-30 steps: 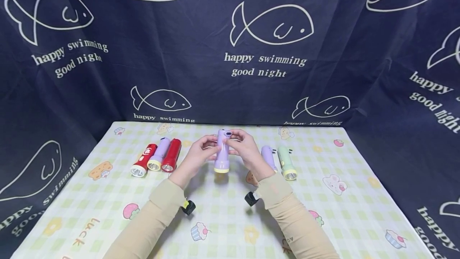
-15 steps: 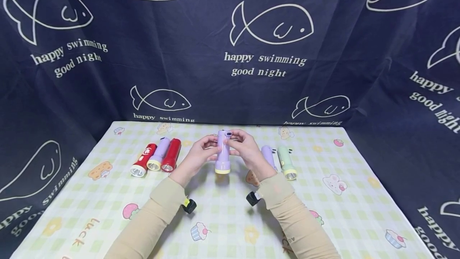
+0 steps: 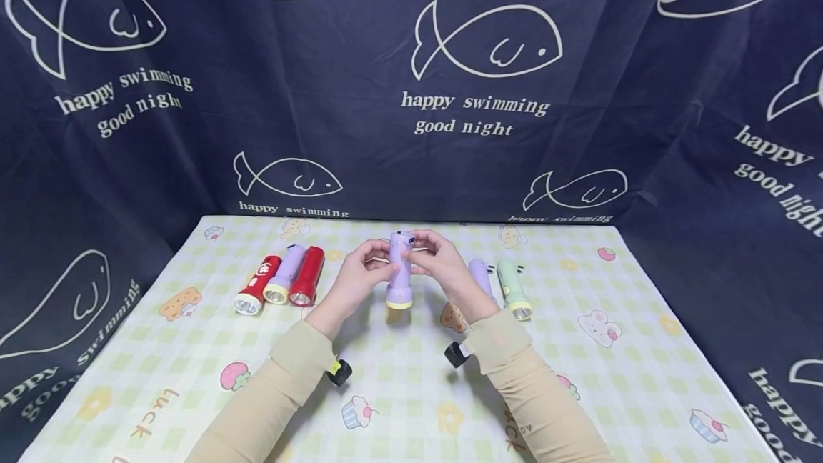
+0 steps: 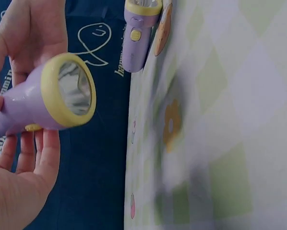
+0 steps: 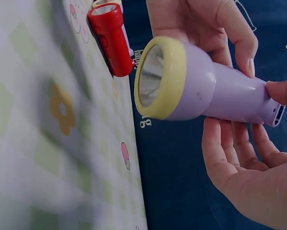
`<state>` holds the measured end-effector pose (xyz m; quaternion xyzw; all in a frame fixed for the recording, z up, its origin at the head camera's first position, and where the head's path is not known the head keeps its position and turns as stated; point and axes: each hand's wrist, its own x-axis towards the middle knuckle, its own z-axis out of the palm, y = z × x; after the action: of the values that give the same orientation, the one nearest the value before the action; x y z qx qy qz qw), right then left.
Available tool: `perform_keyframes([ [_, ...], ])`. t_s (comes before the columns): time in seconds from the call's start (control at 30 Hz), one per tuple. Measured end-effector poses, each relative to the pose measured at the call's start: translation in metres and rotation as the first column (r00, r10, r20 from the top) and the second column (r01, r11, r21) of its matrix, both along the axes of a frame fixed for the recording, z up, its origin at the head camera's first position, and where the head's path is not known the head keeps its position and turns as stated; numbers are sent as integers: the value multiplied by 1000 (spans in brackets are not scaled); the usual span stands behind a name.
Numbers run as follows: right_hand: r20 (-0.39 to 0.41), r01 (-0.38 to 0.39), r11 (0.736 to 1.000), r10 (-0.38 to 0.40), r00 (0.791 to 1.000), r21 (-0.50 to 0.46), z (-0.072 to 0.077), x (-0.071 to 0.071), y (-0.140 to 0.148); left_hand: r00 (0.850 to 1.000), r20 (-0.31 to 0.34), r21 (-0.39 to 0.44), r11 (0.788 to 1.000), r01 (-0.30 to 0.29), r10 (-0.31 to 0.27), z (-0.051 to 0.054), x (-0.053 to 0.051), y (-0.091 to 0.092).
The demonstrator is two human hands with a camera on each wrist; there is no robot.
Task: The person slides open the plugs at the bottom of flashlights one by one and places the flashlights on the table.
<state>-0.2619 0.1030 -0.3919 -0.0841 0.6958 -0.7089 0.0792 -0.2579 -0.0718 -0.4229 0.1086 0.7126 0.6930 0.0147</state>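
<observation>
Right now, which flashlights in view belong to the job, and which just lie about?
In use: held purple flashlight.
Apparently lying about: white-marked red flashlight; plain red flashlight; purple flashlight between them; green flashlight; purple flashlight beside it.

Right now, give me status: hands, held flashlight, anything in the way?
Left hand and right hand both holding the purple flashlight. Flashlight up off the tablecloth, lens end lower. Nothing seen blocking it; three flashlights lie left, two right.

"happy swimming" and "good night" repeat in pale letters on the dark blue curtain (image 3: 366, 77); "luck" stands on the checked cloth (image 3: 398, 370). White marking (image 3: 264, 268) on a red flashlight (image 3: 258, 287) is too small to read.
</observation>
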Motion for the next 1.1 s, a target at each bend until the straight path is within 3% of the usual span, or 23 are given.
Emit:
perform_keyframes([
  [0.4, -36, 31, 999, -30, 999, 11, 1, 0, 0, 989, -96, -81, 989, -125, 117, 4, 8, 10],
  [0.5, -50, 32, 999, -31, 998, 8, 0, 0, 0, 983, -118, -110, 982, -156, 143, 18, 19, 14],
  [0.6, -65, 32, 999, -32, 997, 9, 0, -1, 0, 975, -146, -117, 976, -183, 166, 19, 21, 17],
  [0.73, -74, 34, 999, -32, 997, 22, 1, -1, 0, 969, -170, -110, 973, -202, 182, 5, 13, 20],
  [0.87, -76, 36, 999, -33, 997, 30, 2, 0, 1, 969, -169, -114, 973, -202, 182, 5, 15, 22],
  [0.93, -73, 38, 999, -36, 997, 33, 2, 0, 1, 969, -169, -118, 972, -203, 181, 7, 17, 22],
  [1.1, -71, 42, 998, -38, 997, 45, 1, 0, 2, 970, -178, -134, 972, -192, 167, 28, 32, 23],
])
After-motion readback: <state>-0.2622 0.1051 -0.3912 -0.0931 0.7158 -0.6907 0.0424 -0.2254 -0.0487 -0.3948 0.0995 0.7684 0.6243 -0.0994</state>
